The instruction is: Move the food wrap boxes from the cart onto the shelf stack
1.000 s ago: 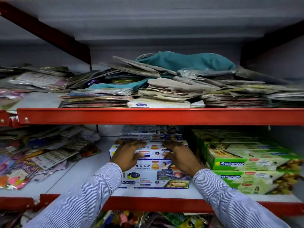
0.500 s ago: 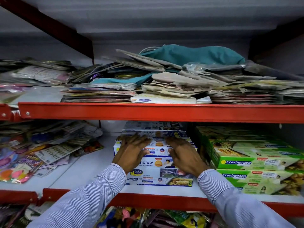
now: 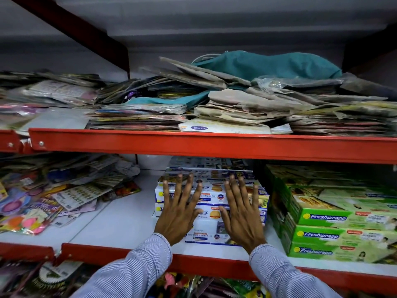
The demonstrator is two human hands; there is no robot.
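On the middle shelf, hands and stack: both hands lie flat against the front of a pile of food wrap boxes.
Left fingers [image 3: 189, 186]: spread wide and straight, tips on the upper boxes, gripping nothing.
Right fingers [image 3: 240, 188]: also spread and straight, laid over the upper boxes, gripping nothing.
Left hand [image 3: 178, 214]: palm down against the left half of the stack, thumb pointing inward.
Right hand [image 3: 240, 214]: palm down against the right half, thumb near the left thumb but apart from it.
Sleeves [image 3: 133, 269]: finely striped pale blue cloth covers both forearms to the wrists.
Food wrap boxes [image 3: 212, 194]: white and blue cartons marked aluminium foil, stacked several high, long faces forward, the upper ones set further back than the lower.
Shelf board [image 3: 120, 224]: white, with a red front rail; the stack stands on it near the middle.
Green Freshwrapp boxes [image 3: 335, 220]: piled just beside the stack on its right, at least three layers showing.
Colourful packets [image 3: 43, 201]: loose flat packs strewn on the same shelf to the left, well apart from the stack.
Upper shelf [image 3: 214, 145]: red rail, carrying heaps of flat paper and plastic packets.
Teal cloth bag [image 3: 268, 63]: lying on top of that heap.
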